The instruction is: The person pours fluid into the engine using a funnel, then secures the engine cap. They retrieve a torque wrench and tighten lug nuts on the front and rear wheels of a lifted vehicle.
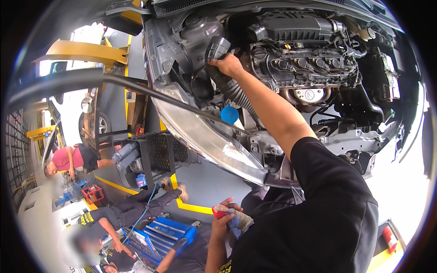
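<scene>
My right hand (227, 64) reaches into an open car engine bay and grips the upper end of a black corrugated intake hose (233, 91), close to its wide black duct mouth (217, 48). The engine (305, 61) with its black top cover lies just right of that hand. My left hand (224, 217) stays low by my body, closed around a bunched grey-blue rag (240, 222) and a small red thing (219, 212). A round blue cap (230, 114) sits beneath the hose.
The car's clear headlight (205, 136) and a dark prop rod (136, 86) lie left of the hose. A black tool cart (154, 157), yellow lift arms (82, 52) and a blue toolbox (170, 232) stand on the floor. Two other people (127, 214) (68, 159) work at lower left.
</scene>
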`<state>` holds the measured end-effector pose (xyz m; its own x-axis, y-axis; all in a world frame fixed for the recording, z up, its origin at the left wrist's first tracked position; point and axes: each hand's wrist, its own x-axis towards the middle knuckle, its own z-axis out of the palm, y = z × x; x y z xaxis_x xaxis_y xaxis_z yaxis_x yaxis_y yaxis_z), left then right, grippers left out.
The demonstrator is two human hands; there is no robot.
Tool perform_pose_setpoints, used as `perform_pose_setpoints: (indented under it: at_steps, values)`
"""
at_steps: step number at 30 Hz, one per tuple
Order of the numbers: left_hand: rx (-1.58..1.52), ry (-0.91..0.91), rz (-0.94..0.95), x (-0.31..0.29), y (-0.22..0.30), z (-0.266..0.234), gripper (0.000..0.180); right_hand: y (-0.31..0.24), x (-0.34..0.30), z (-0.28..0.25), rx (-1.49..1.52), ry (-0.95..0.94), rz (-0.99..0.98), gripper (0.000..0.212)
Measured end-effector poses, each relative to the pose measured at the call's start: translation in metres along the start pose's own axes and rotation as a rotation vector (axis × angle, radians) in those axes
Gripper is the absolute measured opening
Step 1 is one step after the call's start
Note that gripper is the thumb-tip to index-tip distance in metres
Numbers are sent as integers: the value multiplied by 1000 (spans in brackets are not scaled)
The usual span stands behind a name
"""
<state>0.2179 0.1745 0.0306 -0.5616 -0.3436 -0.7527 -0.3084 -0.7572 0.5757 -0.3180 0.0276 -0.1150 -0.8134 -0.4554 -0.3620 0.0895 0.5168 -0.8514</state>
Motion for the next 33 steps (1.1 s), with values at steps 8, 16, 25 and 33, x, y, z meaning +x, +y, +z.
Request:
perform_pose_setpoints:
  at_steps: [8,16,25,33]
  values:
    - [-53,-9,19,-8,0,-20,64,9,9,36,-374,70,54,88]
    - [-169,-37,103,-14,13,-101,67,87,-63,-90,278,-297,39,53]
    - [-990,-259,385,5,52,-363,78,-87,-385,-101,-17,-511,-287,54]
    - [-142,-115,1036,96,107,-321,63,-127,-507,388,-509,-495,-976,70]
